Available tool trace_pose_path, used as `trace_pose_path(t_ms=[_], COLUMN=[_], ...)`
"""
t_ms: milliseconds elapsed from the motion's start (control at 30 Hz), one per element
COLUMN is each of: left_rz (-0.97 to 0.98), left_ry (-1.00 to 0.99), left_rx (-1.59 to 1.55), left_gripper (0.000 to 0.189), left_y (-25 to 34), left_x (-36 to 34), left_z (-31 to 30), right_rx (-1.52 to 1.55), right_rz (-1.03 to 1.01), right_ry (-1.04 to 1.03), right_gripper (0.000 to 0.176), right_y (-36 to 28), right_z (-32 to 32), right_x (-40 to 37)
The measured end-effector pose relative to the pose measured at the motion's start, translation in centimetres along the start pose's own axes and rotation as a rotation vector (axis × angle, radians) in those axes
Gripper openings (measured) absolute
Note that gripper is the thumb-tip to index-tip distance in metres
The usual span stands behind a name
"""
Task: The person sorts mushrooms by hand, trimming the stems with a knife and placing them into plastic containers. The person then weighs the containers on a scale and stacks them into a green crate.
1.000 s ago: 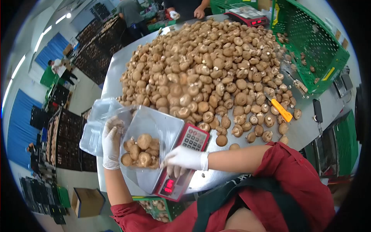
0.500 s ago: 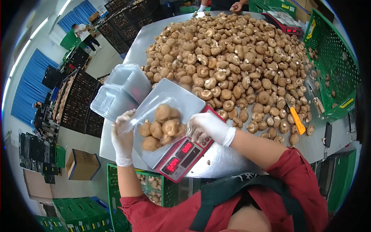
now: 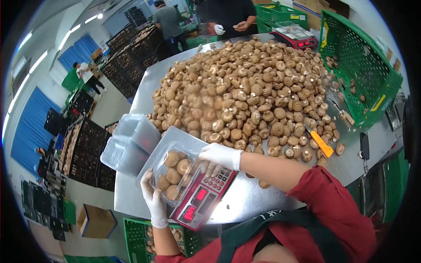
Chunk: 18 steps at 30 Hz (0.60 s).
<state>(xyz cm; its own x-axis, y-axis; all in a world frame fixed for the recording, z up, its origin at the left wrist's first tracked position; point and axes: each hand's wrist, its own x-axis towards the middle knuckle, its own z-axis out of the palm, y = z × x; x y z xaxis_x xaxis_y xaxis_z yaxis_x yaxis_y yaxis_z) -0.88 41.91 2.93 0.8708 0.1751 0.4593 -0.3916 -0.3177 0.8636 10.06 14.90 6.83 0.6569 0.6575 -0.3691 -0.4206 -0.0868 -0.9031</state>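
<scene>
A clear plastic clamshell box (image 3: 177, 197) holding several brown mushrooms (image 3: 173, 176) sits on the metal pan of a red digital scale (image 3: 206, 193). At the box's left side, my white-gloved left hand (image 3: 154, 201) grips its edge. My gloved right hand (image 3: 220, 157) reaches across from the right, its fingers curled down on the box's right edge, just above the scale's keypad. Glare on the plastic hides how far the lid is closed. The scale's red digits are lit but blurred.
Behind the scale rises a large mushroom heap (image 3: 245, 87). Stacked clear boxes (image 3: 131, 142) stand left. An orange-handled knife (image 3: 321, 143) lies right, near a tipped green crate (image 3: 359, 70). Another red scale (image 3: 294, 37) and a person (image 3: 230, 19) are at the far side.
My view has tilted upward. My left hand has gone from the raised clear plastic at the upper left to the box's lower left side. My right hand stays at the right edge.
</scene>
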Motion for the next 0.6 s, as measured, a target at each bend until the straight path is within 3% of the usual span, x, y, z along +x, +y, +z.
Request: trace_pose_path(t_ms=[100,233,333,600], left_rz=[-0.027,-0.224,-0.431,-0.530], left_ry=[0.093,0.366,0.269,0.103], left_rx=[0.094,0.149,-0.014,-0.226], left_gripper=[0.064,0.052,0.053,0.078], left_y=[0.6,1.0,4.4,7.2], left_x=[-0.5,-4.1,-7.1,-6.2], left_z=[0.6,0.4,0.8,2.5], right_rx=[0.032,0.072,0.134,0.105], right_rz=[-0.037,-0.063,-0.068,-0.121], right_ry=[-0.023,-0.023,-0.025,-0.006], right_gripper=[0.025,0.020,0.017,0.013], right_y=[0.9,2.1,3.0,3.8], right_z=[-0.5,-0.7,-0.8,-0.8], right_x=[1.2,0.2,-0.6,-3.3])
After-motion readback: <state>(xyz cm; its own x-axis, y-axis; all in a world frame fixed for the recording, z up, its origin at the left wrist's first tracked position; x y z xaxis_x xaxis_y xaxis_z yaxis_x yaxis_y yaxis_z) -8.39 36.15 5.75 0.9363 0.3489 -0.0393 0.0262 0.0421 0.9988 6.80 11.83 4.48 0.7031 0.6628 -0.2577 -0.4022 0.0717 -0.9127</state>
